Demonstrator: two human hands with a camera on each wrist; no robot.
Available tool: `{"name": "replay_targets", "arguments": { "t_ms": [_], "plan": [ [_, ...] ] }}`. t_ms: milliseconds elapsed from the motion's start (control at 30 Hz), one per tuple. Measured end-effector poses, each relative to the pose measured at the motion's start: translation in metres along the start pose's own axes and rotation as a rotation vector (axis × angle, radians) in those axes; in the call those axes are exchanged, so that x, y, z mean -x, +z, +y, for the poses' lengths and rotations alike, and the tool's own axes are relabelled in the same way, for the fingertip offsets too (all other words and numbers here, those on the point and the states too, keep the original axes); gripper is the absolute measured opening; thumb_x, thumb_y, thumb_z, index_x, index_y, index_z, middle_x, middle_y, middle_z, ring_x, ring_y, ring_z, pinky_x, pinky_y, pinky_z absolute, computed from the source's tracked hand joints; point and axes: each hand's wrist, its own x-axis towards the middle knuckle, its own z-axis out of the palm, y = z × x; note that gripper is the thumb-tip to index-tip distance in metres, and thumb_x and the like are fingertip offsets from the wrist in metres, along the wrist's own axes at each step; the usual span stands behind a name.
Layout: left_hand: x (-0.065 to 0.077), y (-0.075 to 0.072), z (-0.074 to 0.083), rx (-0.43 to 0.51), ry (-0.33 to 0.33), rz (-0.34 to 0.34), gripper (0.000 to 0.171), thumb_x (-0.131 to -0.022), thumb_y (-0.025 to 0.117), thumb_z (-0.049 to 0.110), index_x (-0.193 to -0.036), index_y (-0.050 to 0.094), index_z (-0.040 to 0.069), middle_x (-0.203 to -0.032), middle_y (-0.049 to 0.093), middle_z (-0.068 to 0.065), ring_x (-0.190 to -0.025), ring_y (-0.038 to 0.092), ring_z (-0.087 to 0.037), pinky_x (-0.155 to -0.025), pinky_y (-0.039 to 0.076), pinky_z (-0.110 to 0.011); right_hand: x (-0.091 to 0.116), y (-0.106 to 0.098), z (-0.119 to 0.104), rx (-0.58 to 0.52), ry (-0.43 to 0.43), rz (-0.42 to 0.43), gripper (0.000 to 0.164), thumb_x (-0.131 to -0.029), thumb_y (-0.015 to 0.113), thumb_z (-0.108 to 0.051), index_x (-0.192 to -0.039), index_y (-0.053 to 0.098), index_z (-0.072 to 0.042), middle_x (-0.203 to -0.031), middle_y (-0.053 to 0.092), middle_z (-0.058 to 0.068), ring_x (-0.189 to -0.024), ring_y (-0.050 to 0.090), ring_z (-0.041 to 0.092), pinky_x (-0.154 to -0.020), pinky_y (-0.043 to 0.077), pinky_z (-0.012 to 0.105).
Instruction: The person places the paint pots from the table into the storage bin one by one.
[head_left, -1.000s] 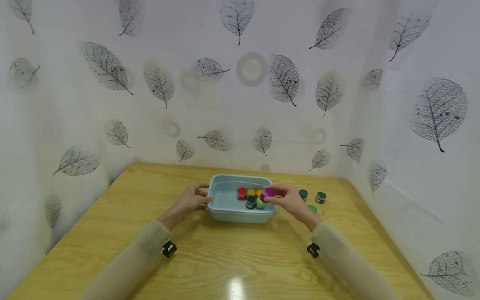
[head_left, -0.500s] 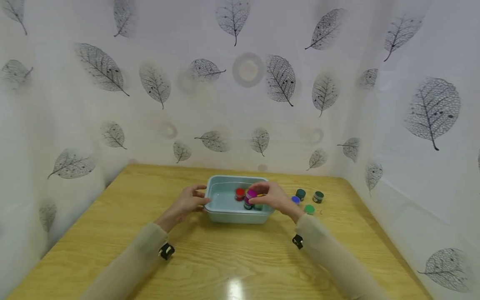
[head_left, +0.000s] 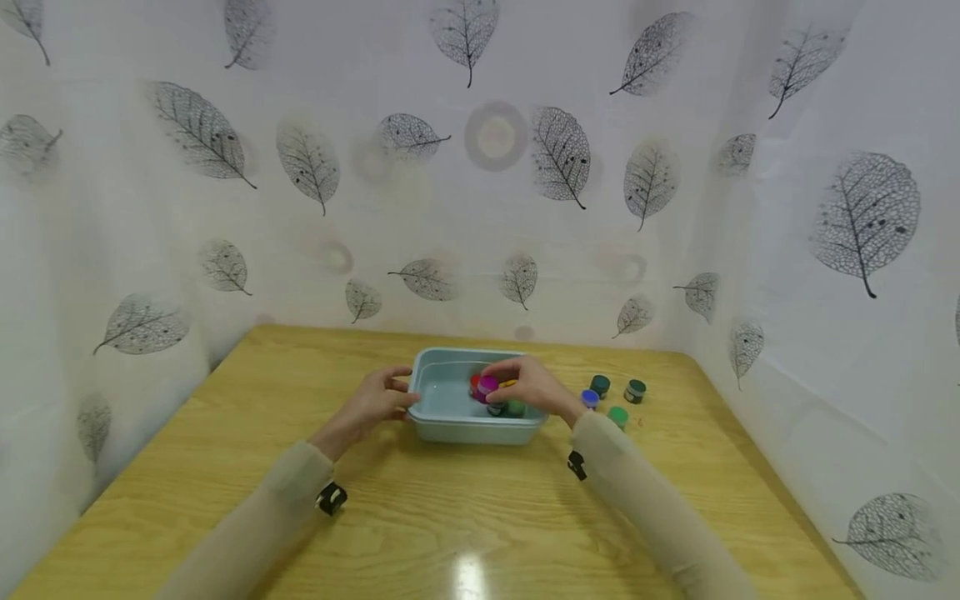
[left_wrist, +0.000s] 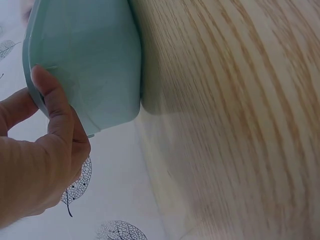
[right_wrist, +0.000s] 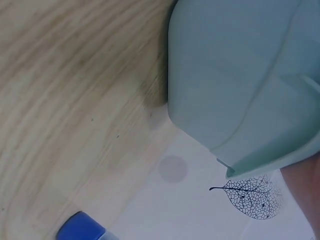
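Note:
A light blue plastic bin (head_left: 480, 432) stands on the wooden table. At its left end my left hand (head_left: 377, 398) grips the rim, thumb and fingers on either side of the wall; the left wrist view shows this hand (left_wrist: 47, 150) close up. Inside the bin, my right hand (head_left: 534, 386) pinches a small jar with a purple lid (head_left: 487, 388) between thumb and fingers. Around it sit a red jar (head_left: 475, 383), a dark jar (head_left: 495, 409) and a green one (head_left: 516, 408), partly hidden by that hand. In the right wrist view the bin's wall (right_wrist: 225, 75) covers most of the right hand.
Right of the bin stand a blue-lidded jar (head_left: 590, 398), a green-lidded jar (head_left: 618, 417) and two dark green jars, one nearer (head_left: 600, 385) and one farther right (head_left: 635, 391). A leaf-print curtain (head_left: 420, 208) closes off the back and sides of the table (head_left: 420, 525).
My right hand has carried the purple-lidded jar leftward from the bin's right rim to beside the red jar. The blue-lidded jar has come into view. My left hand keeps its grip on the rim.

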Motion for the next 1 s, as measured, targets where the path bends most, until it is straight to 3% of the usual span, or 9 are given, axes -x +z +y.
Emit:
{"name": "replay_targets", "arguments": {
  "t_ms": [300, 500, 733, 1000],
  "plan": [
    [-0.001, -0.002, 0.002, -0.015, -0.019, 0.002, 0.060, -0.091, 0.065, -0.001, -0.145, 0.039, -0.004, -0.107, 0.055, -0.018, -0.080, 0.061, -0.020, -0.073, 0.062, -0.038, -0.021, 0.003, 0.003, 0.020, -0.027, -0.076, 0.038, -0.082, 0.079, -0.009, -0.119, 0.069, -0.004, -0.115, 0.070, 0.010, -0.102, 0.066, 0.020, -0.085, 0.058, 0.027],
    [-0.002, -0.001, 0.000, -0.019, -0.010, 0.005, 0.060, -0.091, 0.065, -0.001, -0.145, 0.040, -0.005, -0.107, 0.055, -0.019, -0.080, 0.062, -0.020, -0.072, 0.062, -0.036, -0.027, 0.007, 0.005, 0.059, -0.013, -0.076, 0.040, -0.079, 0.079, -0.004, -0.118, 0.069, -0.003, -0.113, 0.070, 0.012, -0.100, 0.067, 0.020, -0.086, 0.058, 0.029],
    [0.000, 0.000, -0.001, -0.013, -0.011, 0.010, 0.059, -0.091, 0.064, -0.003, -0.144, 0.040, -0.006, -0.110, 0.056, -0.021, -0.080, 0.063, -0.021, -0.070, 0.062, -0.035, -0.034, 0.013, 0.009, 0.178, -0.007, -0.085, 0.040, -0.075, 0.083, -0.009, -0.114, 0.071, -0.004, -0.103, 0.073, 0.008, -0.090, 0.067, 0.014, -0.082, 0.057, 0.024],
    [0.000, 0.000, 0.000, -0.007, -0.004, -0.001, 0.059, -0.090, 0.065, -0.002, -0.144, 0.041, -0.006, -0.110, 0.058, -0.021, -0.085, 0.065, -0.026, -0.072, 0.062, -0.036, -0.035, 0.015, 0.010, 0.202, 0.008, -0.105, 0.040, -0.075, 0.084, -0.007, -0.113, 0.071, -0.002, -0.100, 0.073, 0.009, -0.085, 0.066, 0.014, -0.076, 0.058, 0.024]
  ]
}}
